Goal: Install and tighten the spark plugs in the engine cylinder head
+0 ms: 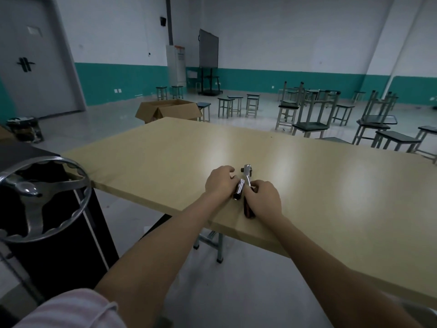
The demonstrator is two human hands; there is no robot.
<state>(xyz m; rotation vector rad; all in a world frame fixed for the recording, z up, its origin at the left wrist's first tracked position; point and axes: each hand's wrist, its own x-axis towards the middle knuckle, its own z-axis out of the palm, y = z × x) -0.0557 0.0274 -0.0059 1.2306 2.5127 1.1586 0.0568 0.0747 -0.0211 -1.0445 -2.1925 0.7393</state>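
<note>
Both your arms reach out over the near edge of the tan table, hands close together above it. Your left hand has its fingers curled round the far end of a shiny metal socket, which points back toward you with its open end showing. Your right hand grips the dark handle of the ratchet wrench; its chrome head sticks out past your fingers, resting on or just above the tabletop, and the handle's butt shows beneath your wrist. Socket and wrench lie side by side, touching or nearly so. No spark plugs or cylinder head are in view. A steel handwheel on a dark stand sits at your left, and an open cardboard box stands beyond the table, with stools scattered and stacked farther back
</note>
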